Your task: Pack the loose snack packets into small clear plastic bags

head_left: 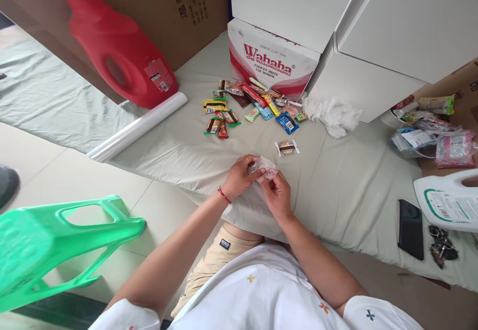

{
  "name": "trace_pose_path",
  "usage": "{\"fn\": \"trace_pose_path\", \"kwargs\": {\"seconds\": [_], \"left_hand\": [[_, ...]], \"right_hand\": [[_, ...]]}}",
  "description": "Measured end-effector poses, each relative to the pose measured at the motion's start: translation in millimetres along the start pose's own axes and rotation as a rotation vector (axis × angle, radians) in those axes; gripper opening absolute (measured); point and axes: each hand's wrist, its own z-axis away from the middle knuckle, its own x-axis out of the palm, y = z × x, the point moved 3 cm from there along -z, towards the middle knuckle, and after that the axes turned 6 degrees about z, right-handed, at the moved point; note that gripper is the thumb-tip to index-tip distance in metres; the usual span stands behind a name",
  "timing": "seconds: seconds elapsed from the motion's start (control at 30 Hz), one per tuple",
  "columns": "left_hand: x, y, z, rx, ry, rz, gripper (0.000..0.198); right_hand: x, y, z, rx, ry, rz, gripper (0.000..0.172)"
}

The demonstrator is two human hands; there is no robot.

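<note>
Between my two hands is a small crinkled clear plastic wrapping (266, 166) with something pinkish showing through it; what is inside I cannot make out. My left hand (241, 176) pinches its left side, thumb across the front. At its lower right edge, the fingers of my right hand (278, 193) are closed on it. A single wrapped snack (287, 147) with a dark band lies just beyond my right hand. Farther back spreads a loose pile of small packaged snacks, among them a red packet (254, 95), a blue packet (287, 122) and a yellow packet (215, 106).
Crumpled clear plastic (332, 116) lies right of the pile, before a Wahaba carton (272, 61). Leftward are a plastic roll (138, 128), a red jug (123, 51) and a green stool (67, 245). A phone (410, 229), keys (443, 246) and a white jug (448, 198) sit at right.
</note>
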Motion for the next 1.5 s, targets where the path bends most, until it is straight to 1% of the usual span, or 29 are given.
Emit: {"fn": "trace_pose_path", "kwargs": {"seconds": [0.07,0.1,0.17,0.23,0.27,0.33,0.37,0.43,0.53,0.63,0.73,0.8,0.87,0.93,0.97,1.03,1.1,1.2,1.27,1.33,1.43,1.5], "left_hand": [[2.2,0.0,0.5,0.009,0.032,-0.024,0.036],[2.6,-0.1,0.6,0.010,0.036,-0.033,0.038],[2.1,-0.5,-0.8,0.015,0.013,-0.048,0.052],[0.9,-0.9,-4.5,0.034,-0.060,-0.064,0.069],[0.6,-1.1,-6.9,0.041,-0.112,-0.073,0.074],[0.4,-1.6,-12.2,0.038,-0.201,-0.101,0.076],[0.7,-1.7,-14.6,0.031,-0.227,-0.120,0.076],[1.7,-1.1,-18.0,0.026,-0.236,-0.162,0.071],[5.6,0.7,-17.4,0.049,-0.197,-0.156,0.055],[9.9,0.5,-11.9,0.065,-0.104,-0.096,0.038],[13.7,-1.2,-6.6,0.048,0.026,-0.057,0.024],[16.3,-0.5,-3.9,0.041,0.085,-0.034,0.020],[18.9,2.9,-1.1,0.057,0.108,-0.019,0.019],[21.1,7.7,2.2,0.083,0.117,0.013,0.018],[22.1,10.1,3.9,0.093,0.121,0.045,0.018],[23.8,14.0,7.4,0.101,0.139,0.118,0.018],[24.6,16.8,10.5,0.099,0.176,0.167,0.017],[24.4,21.0,14.9,0.099,0.230,0.177,0.016],[25.2,24.6,18.1,0.098,0.211,0.202,0.016],[27.0,28.1,21.4,0.075,0.172,0.276,0.017],[31.9,30.7,26.4,-0.020,0.149,0.492,0.022],[36.0,30.7,29.2,-0.084,0.158,0.637,0.027]], "right_hand": [[-1.7,0.6,-1.9,-0.001,0.021,-0.015,0.026],[-2.0,1.0,-2.7,0.004,0.029,-0.021,0.026],[-1.6,1.9,-3.7,0.024,0.036,-0.029,0.025],[-0.5,2.7,-3.9,0.051,0.032,-0.038,0.021],[0.1,3.1,-3.6,0.062,0.029,-0.042,0.019],[0.7,4.4,-2.4,0.082,0.037,-0.048,0.018],[0.6,5.4,-1.6,0.091,0.051,-0.055,0.017],[0.5,8.7,0.2,0.125,0.087,-0.103,0.017],[2.2,16.5,1.8,0.220,0.112,-0.269,0.018],[4.7,22.7,0.7,0.269,0.120,-0.422,0.023],[6.6,25.7,-1.2,0.280,0.131,-0.480,0.023],[6.9,27.1,-2.0,0.310,0.150,-0.493,0.025],[5.3,28.4,-3.3,0.357,0.187,-0.493,0.031],[3.1,29.6,-6.2,0.411,0.182,-0.485,0.036],[2.3,30.0,-8.2,0.435,0.145,-0.478,0.036],[0.6,30.1,-12.3,0.458,0.032,-0.446,0.031],[-2.9,28.8,-14.7,0.434,-0.048,-0.388,0.031],[-11.4,23.8,-14.3,0.330,-0.044,-0.288,0.044],[-15.9,19.9,-12.4,0.273,-0.039,-0.212,0.052],[-18.0,16.9,-10.9,0.242,-0.071,-0.174,0.050],[-18.3,15.2,-11.0,0.241,-0.148,-0.267,0.042],[-18.8,16.0,-11.8,0.291,-0.166,-0.403,0.043]]}}
